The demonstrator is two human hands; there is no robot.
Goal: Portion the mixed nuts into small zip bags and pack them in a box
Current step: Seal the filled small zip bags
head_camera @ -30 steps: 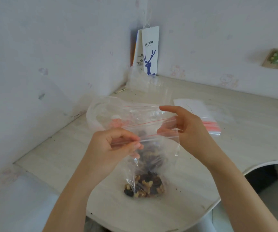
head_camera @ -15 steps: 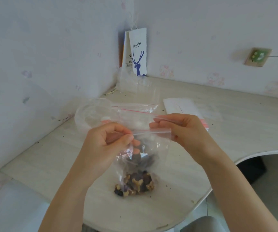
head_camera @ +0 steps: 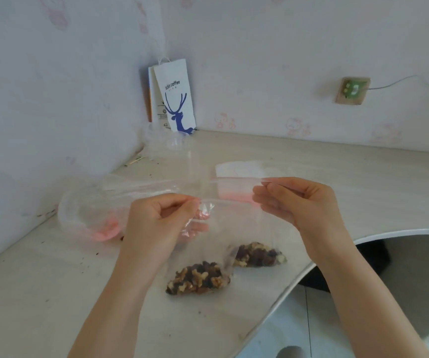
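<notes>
Currently my left hand (head_camera: 167, 220) and right hand (head_camera: 293, 202), held apart, each pinch one end of the top strip of the clear zip bag (head_camera: 234, 228). The mixed nuts (head_camera: 197, 279) sit in its bottom, low over the table (head_camera: 337, 177), near the front edge.

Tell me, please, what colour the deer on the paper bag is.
The deer is dark blue on the white paper bag, clearest in the head view.

Pale corner walls (head_camera: 259, 47) (faint pink cartoons), light curved desk (head_camera: 363, 182), wall socket (head_camera: 353, 90)
</notes>
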